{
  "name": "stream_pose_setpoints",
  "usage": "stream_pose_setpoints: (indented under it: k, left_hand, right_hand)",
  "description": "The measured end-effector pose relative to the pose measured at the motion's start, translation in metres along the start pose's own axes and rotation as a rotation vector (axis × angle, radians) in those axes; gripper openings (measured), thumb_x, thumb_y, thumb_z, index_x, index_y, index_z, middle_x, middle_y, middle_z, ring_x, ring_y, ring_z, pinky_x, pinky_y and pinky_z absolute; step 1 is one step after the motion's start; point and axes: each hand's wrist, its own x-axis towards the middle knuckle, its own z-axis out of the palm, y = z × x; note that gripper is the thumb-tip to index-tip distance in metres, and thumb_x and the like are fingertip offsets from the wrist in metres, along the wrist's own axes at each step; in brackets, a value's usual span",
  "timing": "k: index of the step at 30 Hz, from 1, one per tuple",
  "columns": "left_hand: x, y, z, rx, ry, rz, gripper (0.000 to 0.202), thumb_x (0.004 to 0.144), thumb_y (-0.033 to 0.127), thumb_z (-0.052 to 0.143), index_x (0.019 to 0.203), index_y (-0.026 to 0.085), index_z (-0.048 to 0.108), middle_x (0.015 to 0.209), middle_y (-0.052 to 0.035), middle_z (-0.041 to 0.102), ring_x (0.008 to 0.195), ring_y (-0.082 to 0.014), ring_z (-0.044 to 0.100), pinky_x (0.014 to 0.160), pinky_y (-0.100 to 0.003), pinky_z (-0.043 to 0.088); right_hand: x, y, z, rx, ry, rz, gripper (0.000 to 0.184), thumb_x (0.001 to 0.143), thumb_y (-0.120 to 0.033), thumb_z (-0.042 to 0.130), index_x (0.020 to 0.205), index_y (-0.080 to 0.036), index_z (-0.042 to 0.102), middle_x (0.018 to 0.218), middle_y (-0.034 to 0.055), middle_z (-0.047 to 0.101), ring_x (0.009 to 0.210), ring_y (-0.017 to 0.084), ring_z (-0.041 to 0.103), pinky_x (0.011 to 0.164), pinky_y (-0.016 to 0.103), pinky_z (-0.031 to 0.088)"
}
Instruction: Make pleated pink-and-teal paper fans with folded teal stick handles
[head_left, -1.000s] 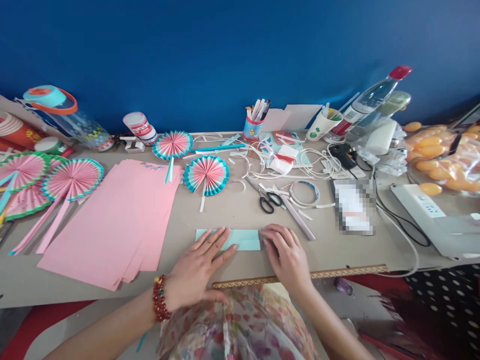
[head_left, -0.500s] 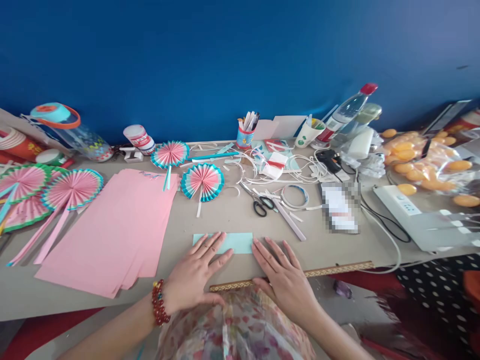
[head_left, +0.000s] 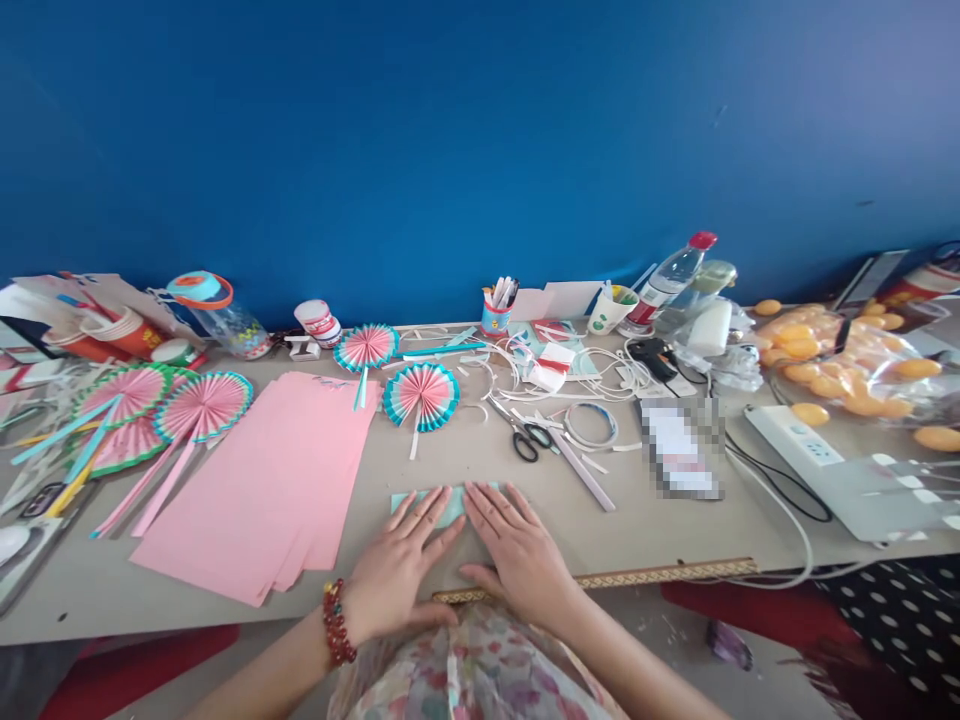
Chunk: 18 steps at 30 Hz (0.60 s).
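A folded-looking strip of light blue paper (head_left: 451, 511) lies flat near the table's front edge, partly covered by my fingers. My left hand (head_left: 401, 560) rests on its left part, palm down with the fingers spread. Over its right part lies my right hand (head_left: 517, 545), fingers stretched out and pressed flat, close beside the left. Just left of them is a stack of pink paper sheets (head_left: 247, 490). Beyond the strip sit a pleated pink and blue paper fan (head_left: 421, 398) and black-handled scissors (head_left: 527, 441).
More paper fans (head_left: 202, 407) lie at the left. A pen cup (head_left: 496, 320), white cables and a plastic bottle (head_left: 667, 280) stand along the blue wall. At the right are a bag of orange balls (head_left: 832, 350) and a power strip (head_left: 795, 437). A patterned ruler-like strip (head_left: 667, 572) lines the front edge.
My right hand has slid left from the strip's right end onto the paper, close to my left hand. The left hand stays on the strip. The view has tilted up and shifted left.
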Motion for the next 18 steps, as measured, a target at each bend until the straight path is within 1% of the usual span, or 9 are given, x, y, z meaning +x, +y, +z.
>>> stream_pose_setpoints:
  k: [2, 5, 7, 9, 12, 13, 15, 18]
  left_hand:
    - [0.001, -0.002, -0.001, 0.02, 0.014, 0.015, 0.101, 0.08, 0.082, 0.041, 0.157, 0.021, 0.018, 0.163, -0.0169, 0.021, 0.148, -0.0337, 0.025, 0.118, -0.055, 0.023]
    - [-0.011, -0.011, -0.003, 0.073, 0.011, 0.002, 0.096, 0.085, 0.078, 0.037, 0.157, 0.017, 0.017, 0.162, -0.0167, 0.026, 0.149, -0.0308, 0.026, 0.12, -0.053, 0.019]
    - [-0.026, -0.016, -0.004, 0.106, 0.012, -0.047, 0.092, 0.089, 0.074, 0.036, 0.157, 0.016, 0.018, 0.162, -0.0166, 0.025, 0.149, -0.0304, 0.026, 0.12, -0.051, 0.019]
    - [-0.038, -0.018, -0.003, 0.132, 0.015, -0.109, 0.088, 0.092, 0.07, 0.037, 0.157, 0.014, 0.017, 0.162, -0.0164, 0.025, 0.149, -0.0308, 0.025, 0.12, -0.052, 0.02]
    - [-0.047, -0.016, -0.004, 0.129, 0.022, -0.182, 0.084, 0.094, 0.064, 0.041, 0.157, 0.013, 0.018, 0.162, -0.0161, 0.027, 0.149, -0.0316, 0.026, 0.118, -0.054, 0.024]
    - [-0.047, -0.016, -0.005, 0.119, 0.026, -0.204, 0.08, 0.095, 0.061, 0.042, 0.156, 0.015, 0.021, 0.161, -0.0151, 0.028, 0.149, -0.0319, 0.026, 0.117, -0.055, 0.027]
    - [-0.041, -0.016, -0.008, 0.081, 0.047, -0.258, 0.067, 0.097, 0.052, 0.045, 0.153, 0.018, 0.032, 0.159, -0.012, 0.035, 0.147, -0.0313, 0.029, 0.115, -0.054, 0.034]
    - [-0.023, -0.019, -0.011, -0.016, 0.123, -0.329, 0.042, 0.099, 0.038, 0.048, 0.137, 0.022, 0.053, 0.152, -0.0092, 0.046, 0.143, -0.028, 0.038, 0.11, -0.049, 0.043]
  right_hand:
    - [0.002, 0.003, 0.003, -0.011, -0.024, -0.029, 0.08, 0.092, -0.06, 0.054, 0.153, -0.013, 0.033, 0.155, 0.0136, 0.041, 0.14, 0.029, 0.04, 0.116, 0.051, 0.03]
    - [-0.001, 0.008, 0.005, -0.04, -0.063, -0.043, 0.083, 0.092, -0.061, 0.053, 0.155, -0.013, 0.028, 0.157, 0.0138, 0.036, 0.142, 0.029, 0.038, 0.117, 0.053, 0.026]
    - [-0.004, 0.009, 0.005, -0.047, -0.07, -0.047, 0.083, 0.092, -0.059, 0.054, 0.155, -0.013, 0.026, 0.157, 0.0137, 0.035, 0.142, 0.029, 0.037, 0.118, 0.053, 0.024]
    - [-0.006, 0.01, 0.005, -0.046, -0.069, -0.048, 0.082, 0.093, -0.058, 0.054, 0.156, -0.013, 0.025, 0.158, 0.0135, 0.034, 0.142, 0.029, 0.037, 0.119, 0.053, 0.021]
    - [-0.007, 0.012, 0.004, -0.038, -0.076, -0.053, 0.079, 0.095, -0.055, 0.053, 0.156, -0.014, 0.024, 0.158, 0.0125, 0.034, 0.143, 0.028, 0.036, 0.12, 0.054, 0.018]
    - [-0.007, 0.012, 0.004, -0.032, -0.081, -0.056, 0.078, 0.095, -0.053, 0.054, 0.156, -0.015, 0.025, 0.158, 0.012, 0.035, 0.143, 0.028, 0.036, 0.12, 0.054, 0.018]
    - [-0.005, 0.014, 0.002, -0.013, -0.089, -0.056, 0.074, 0.095, -0.048, 0.056, 0.155, -0.016, 0.027, 0.157, 0.0113, 0.037, 0.142, 0.028, 0.037, 0.12, 0.055, 0.021]
    - [0.0, 0.017, -0.003, 0.037, -0.086, -0.024, 0.062, 0.095, -0.04, 0.058, 0.15, -0.019, 0.039, 0.153, 0.0108, 0.044, 0.139, 0.028, 0.042, 0.117, 0.056, 0.029]
